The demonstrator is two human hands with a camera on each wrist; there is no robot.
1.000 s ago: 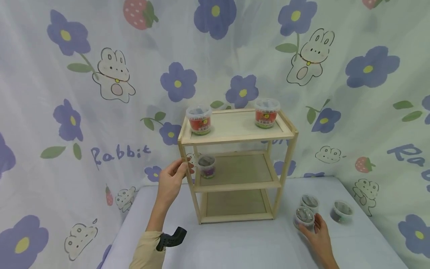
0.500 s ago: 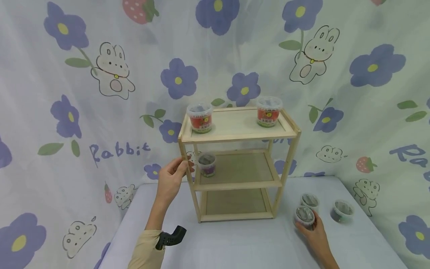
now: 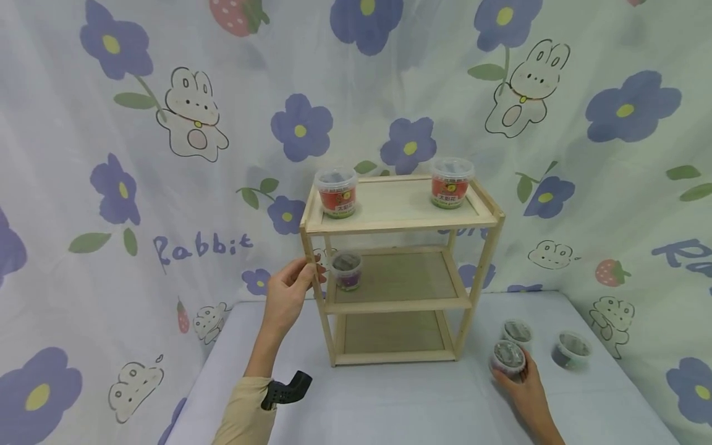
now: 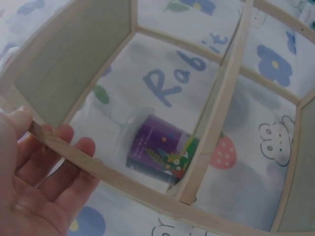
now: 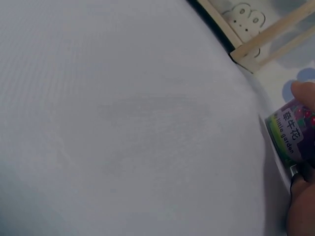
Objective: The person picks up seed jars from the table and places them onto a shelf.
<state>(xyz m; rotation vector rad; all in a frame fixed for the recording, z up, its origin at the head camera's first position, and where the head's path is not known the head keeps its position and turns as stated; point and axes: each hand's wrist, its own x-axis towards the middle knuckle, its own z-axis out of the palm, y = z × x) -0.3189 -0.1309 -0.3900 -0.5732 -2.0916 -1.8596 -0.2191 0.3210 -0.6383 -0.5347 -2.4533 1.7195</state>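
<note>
A light wooden rack (image 3: 402,304) with three shelves stands on the table. My left hand (image 3: 286,295) holds its left front post (image 3: 313,262), fingers curled round the wood in the left wrist view. Beside that hand, on the middle shelf, sits a purple-labelled clear plastic cup (image 3: 346,270), seen sideways in the left wrist view. At the right, my right hand (image 3: 527,390) grips a lidded plastic cup (image 3: 508,353) between thumb and fingers. Its purple and green label (image 5: 288,130) shows in the right wrist view. I cannot tell whether this cup touches the table.
Two red-labelled cups (image 3: 337,196) stand on the top shelf, one at each end. Close behind the gripped cup is another lidded cup (image 3: 517,332); a further cup (image 3: 571,350) stands to its right. A patterned curtain (image 3: 361,80) hangs behind the white table (image 3: 389,402).
My right hand's fingers have closed in around the near cup, which has barely moved. The left hand stays on the post. The head view has shifted slightly.
</note>
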